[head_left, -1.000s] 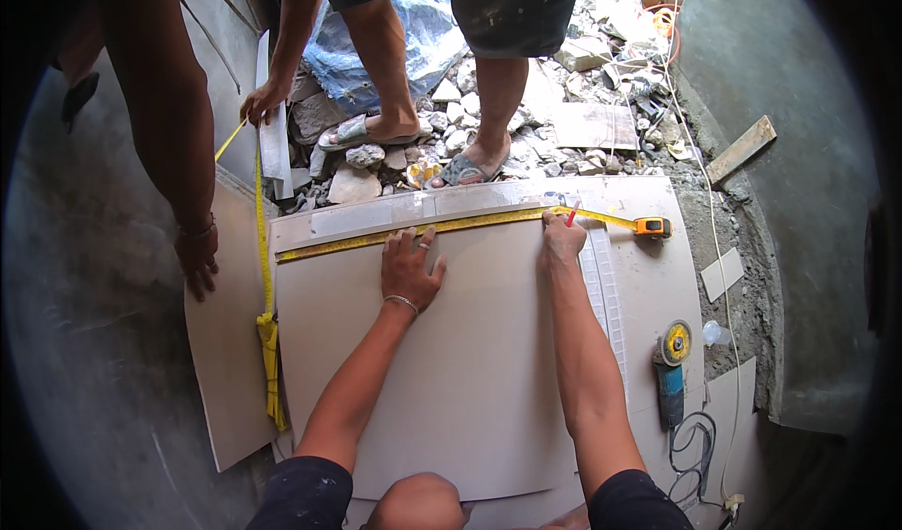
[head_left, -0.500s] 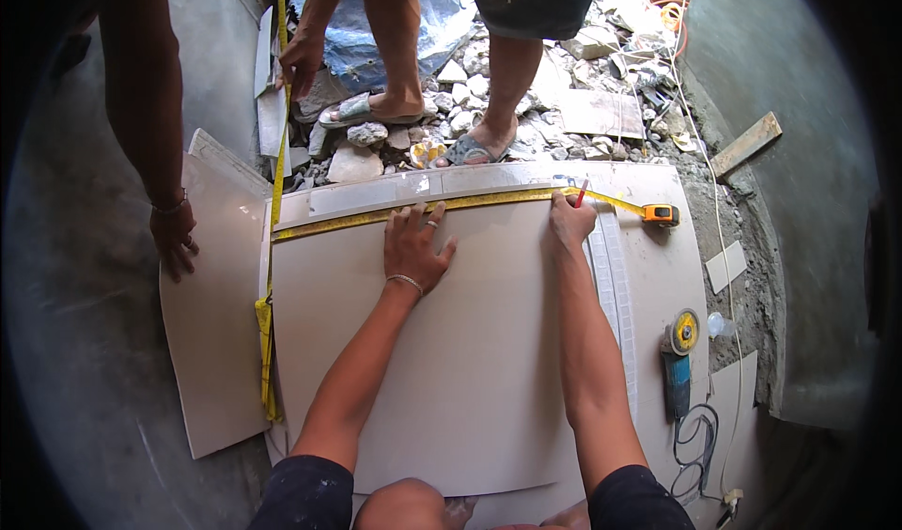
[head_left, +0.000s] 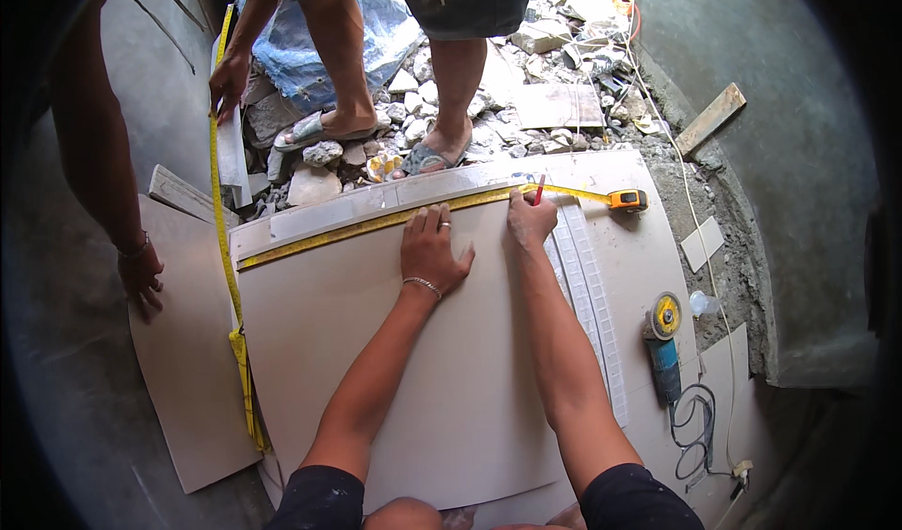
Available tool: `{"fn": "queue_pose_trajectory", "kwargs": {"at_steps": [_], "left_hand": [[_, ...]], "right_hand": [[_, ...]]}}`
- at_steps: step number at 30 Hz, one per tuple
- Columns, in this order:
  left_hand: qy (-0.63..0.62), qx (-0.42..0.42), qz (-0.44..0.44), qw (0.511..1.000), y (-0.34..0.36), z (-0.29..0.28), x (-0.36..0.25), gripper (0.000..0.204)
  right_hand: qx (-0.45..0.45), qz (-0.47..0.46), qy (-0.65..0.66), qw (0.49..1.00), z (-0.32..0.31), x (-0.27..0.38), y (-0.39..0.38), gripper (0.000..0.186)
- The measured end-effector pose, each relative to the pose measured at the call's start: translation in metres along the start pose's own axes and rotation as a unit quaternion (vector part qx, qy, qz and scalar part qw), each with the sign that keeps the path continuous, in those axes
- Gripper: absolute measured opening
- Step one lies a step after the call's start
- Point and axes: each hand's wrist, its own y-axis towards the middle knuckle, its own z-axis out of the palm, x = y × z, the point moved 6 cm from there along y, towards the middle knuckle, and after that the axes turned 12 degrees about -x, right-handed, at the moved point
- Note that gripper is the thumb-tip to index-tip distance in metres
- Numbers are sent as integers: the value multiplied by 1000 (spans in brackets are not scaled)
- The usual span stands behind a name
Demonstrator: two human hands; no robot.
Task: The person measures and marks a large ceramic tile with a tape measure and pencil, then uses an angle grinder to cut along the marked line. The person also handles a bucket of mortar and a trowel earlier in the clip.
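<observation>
A large beige tile point(head_left: 404, 351) lies in front of me, with the yellow blade of a tape measure point(head_left: 376, 227) stretched along its far edge. My left hand point(head_left: 434, 253) rests flat on the tile, fingers apart, fingertips against the blade. At the far right corner, my right hand point(head_left: 533, 220) grips a red pencil point(head_left: 539, 190), its tip end hidden by the fingers. Just right of it, the orange and black tape case point(head_left: 628, 200) sits on a wider pale slab point(head_left: 648, 248). White gridded strips point(head_left: 587, 286) show beside the tile.
An angle grinder point(head_left: 663, 342) with a coiled cord lies at right. Another person's hand point(head_left: 228, 84) holds a second yellow tape point(head_left: 222, 182) at left; a further hand point(head_left: 141, 281) touches another tile point(head_left: 183, 370). Rubble point(head_left: 413, 107) covers the far ground, where a person stands.
My left hand has slid right along the tape blade, closer to my right hand. My right hand keeps the pencil at the corner. The whole view has shifted and turned slightly.
</observation>
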Motion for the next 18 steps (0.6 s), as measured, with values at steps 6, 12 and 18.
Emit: {"fn": "queue_pose_trajectory", "kwargs": {"at_steps": [6, 12, 18], "left_hand": [[1, 19, 12, 1000, 8, 14, -14, 74], [-6, 28, 12, 1000, 8, 14, -17, 70], [45, 5, 4, 999, 12, 16, -31, 71]], "right_hand": [[-7, 6, 24, 1000, 0, 1, -3, 27], [-20, 18, 10, 1000, 0, 1, -4, 27], [-18, 9, 18, 1000, 1, 2, -4, 27]]}}
